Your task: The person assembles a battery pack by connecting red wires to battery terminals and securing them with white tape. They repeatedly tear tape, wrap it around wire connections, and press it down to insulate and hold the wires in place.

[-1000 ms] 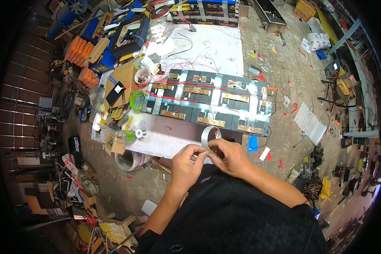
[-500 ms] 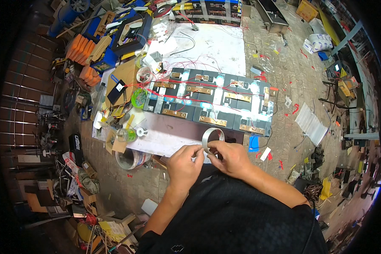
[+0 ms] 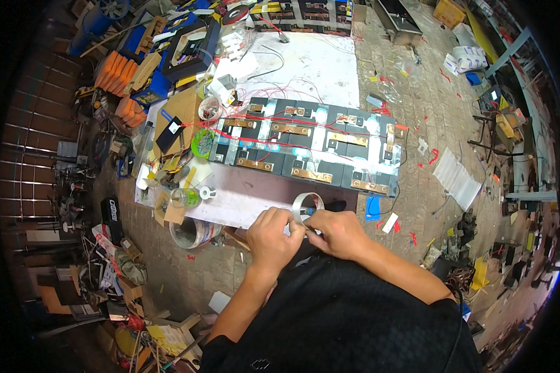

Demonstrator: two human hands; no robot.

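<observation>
Close in front of my body, my right hand point(image 3: 341, 234) grips a ring-shaped roll of pale tape point(image 3: 297, 208) by its lower edge, with thumb and fingers closed. The roll stands upright above my fingers, its open middle showing. My left hand point(image 3: 272, 239) is pinched shut against the roll's lower left side, fingertips meeting those of the right hand. Whatever lies between the left fingertips is hidden. Just beyond both hands sits a block of black battery cells point(image 3: 280, 165), with copper bars point(image 3: 312, 176), strips of clear tape and thin red wires point(image 3: 261, 143) across its top.
The block rests on a white-covered table point(image 3: 230, 202). At its left stand a green bowl point(image 3: 202, 143), a clear jar point(image 3: 183, 198) and a black device point(image 3: 170, 135) on cardboard. Another battery block point(image 3: 305, 20) is at the far end. A bucket point(image 3: 190, 234) stands below the near edge.
My left hand has shifted slightly right, closing the small gap to my right hand. The tape roll has tipped and moved a little left and down.
</observation>
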